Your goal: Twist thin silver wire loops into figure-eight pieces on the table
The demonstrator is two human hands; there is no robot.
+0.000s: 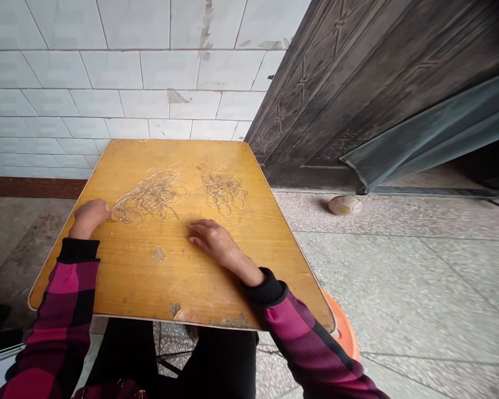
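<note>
Loose pieces of thin wire (pixel 149 197) lie in a tangled heap on the left of the yellow wooden table (pixel 141 282). My left hand (pixel 92 215) is at the left end of that heap, its fingers curled together at the wire ends. What sits between those fingertips, if anything, is too small to make out. A smaller group of wire loops (pixel 224 191) lies to the right, apart from the heap. My right hand (pixel 218 241) rests palm down on the tabletop, just below the loops, with fingers extended and nothing visible in them.
White wall tiles (pixel 149 69) stand behind the table. To the right are a dark carved door (pixel 307 88) and a hanging grey-green cloth (pixel 432 127). A pale rounded object (pixel 345 205) lies on the floor. An orange stool (pixel 347 327) shows beneath the table's right corner.
</note>
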